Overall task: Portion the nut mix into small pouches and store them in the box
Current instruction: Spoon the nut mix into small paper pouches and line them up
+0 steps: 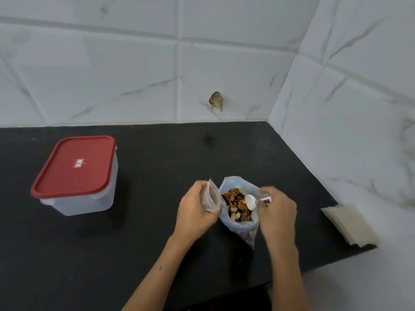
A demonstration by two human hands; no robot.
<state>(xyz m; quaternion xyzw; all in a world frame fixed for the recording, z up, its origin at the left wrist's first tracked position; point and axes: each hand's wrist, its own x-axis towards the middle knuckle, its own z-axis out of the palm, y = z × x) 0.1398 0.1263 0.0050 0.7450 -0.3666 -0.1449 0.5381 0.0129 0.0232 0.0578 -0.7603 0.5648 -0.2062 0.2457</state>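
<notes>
A large clear bag of nut mix [237, 207] stands open on the black counter. My right hand [277, 212] pinches the handle of a small white spoon [250, 202] whose bowl sits inside the bag above the nuts. My left hand [195, 209] grips a small clear pouch [212, 196], held upright with its mouth open, just left of the bag. The clear plastic box [89, 198] with a red lid [74, 166] stands closed at the left of the counter.
A stack of flat empty pouches [350, 224] lies at the counter's right edge. Tiled walls close the back and the right side. The counter's front edge [292, 277] runs diagonally at lower right.
</notes>
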